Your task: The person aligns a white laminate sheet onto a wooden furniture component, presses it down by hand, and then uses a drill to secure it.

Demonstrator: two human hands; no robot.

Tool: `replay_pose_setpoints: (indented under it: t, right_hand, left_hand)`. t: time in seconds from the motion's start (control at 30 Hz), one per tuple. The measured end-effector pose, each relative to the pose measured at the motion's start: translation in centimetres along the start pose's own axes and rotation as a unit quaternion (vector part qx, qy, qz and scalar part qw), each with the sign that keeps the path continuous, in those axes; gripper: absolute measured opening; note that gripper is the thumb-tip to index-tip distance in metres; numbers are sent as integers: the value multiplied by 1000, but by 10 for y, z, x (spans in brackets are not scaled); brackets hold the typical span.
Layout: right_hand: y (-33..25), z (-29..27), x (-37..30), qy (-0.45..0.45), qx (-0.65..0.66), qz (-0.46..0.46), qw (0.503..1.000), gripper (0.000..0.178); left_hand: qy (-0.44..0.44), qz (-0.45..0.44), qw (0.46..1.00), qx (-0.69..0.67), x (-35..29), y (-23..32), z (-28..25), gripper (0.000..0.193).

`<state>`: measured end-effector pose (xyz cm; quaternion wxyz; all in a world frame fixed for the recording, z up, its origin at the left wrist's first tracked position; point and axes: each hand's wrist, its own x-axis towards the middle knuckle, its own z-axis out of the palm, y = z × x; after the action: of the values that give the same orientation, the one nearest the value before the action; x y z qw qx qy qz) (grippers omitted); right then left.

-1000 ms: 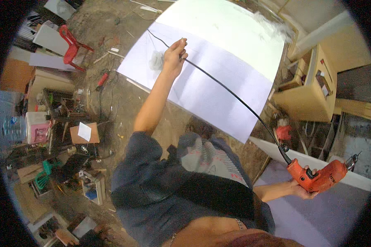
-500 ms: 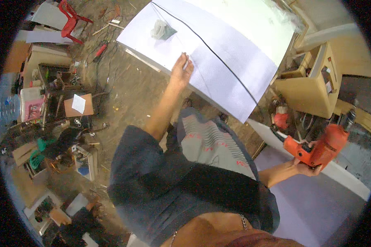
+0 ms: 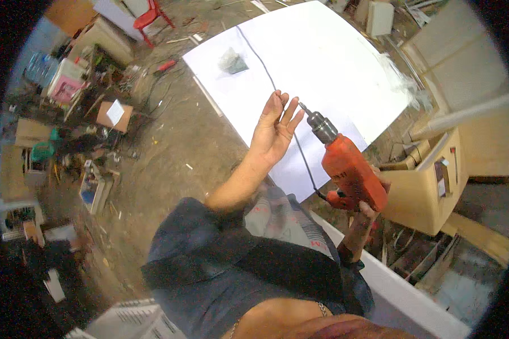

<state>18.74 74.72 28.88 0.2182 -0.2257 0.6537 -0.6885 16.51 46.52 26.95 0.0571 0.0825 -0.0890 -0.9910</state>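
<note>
My right hand (image 3: 369, 210) is wrapped round the handle of an orange power drill (image 3: 350, 169). The drill tilts up and to the left, its dark metal chuck and bit pointing at my left hand (image 3: 274, 133). That hand is raised palm up over the white board (image 3: 333, 73), thumb and forefinger pinched, the other fingers stretched out. Whatever the pinch holds, if anything, is too small to make out. The bit tip is close to these fingers. A black cord (image 3: 305, 158) crosses the board to the drill. On the board's far left lies a clear plastic bag (image 3: 232, 61) with small contents.
A light wooden cabinet (image 3: 421, 192) stands right of the board. Crumpled plastic wrap (image 3: 401, 85) hangs at the board's right edge. On the left, a red chair (image 3: 151, 21), a red tool (image 3: 166, 65) and a brown panel (image 3: 124, 116) stand or lie on the littered floor.
The drill has swung from the far right in to the middle, its bit now by my left hand. My left hand has lifted and turned palm up. The whole view has shifted.
</note>
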Motion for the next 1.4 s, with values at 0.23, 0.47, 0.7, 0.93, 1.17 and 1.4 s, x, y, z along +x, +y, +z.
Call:
replay_pose_setpoints:
  t: [0.23,0.47,0.7,0.93,1.17,1.4]
  right_hand:
    - [25,-51,-18,5,3,-233,973,68]
    - [1,-54,-15,-2,-7,-273,962,63]
    - [34,-65,-17,126,-39,-229,965,60]
    - [75,-21,9,256,-14,-116,960,58]
    - [103,24,76,395,-44,42,916,56]
    - [111,60,132,475,-29,121,871,55]
  left_hand:
    - [-15,60,998,-8,-33,-59,34,18]
    - [-14,93,994,-63,-30,-70,36,20]
    - [194,137,966,103,49,-24,-108,24]
    - [311,245,882,256,188,129,-321,21]
    - [293,278,554,728,376,237,-316,12]
    - [107,85,504,853,481,270,-355,15]
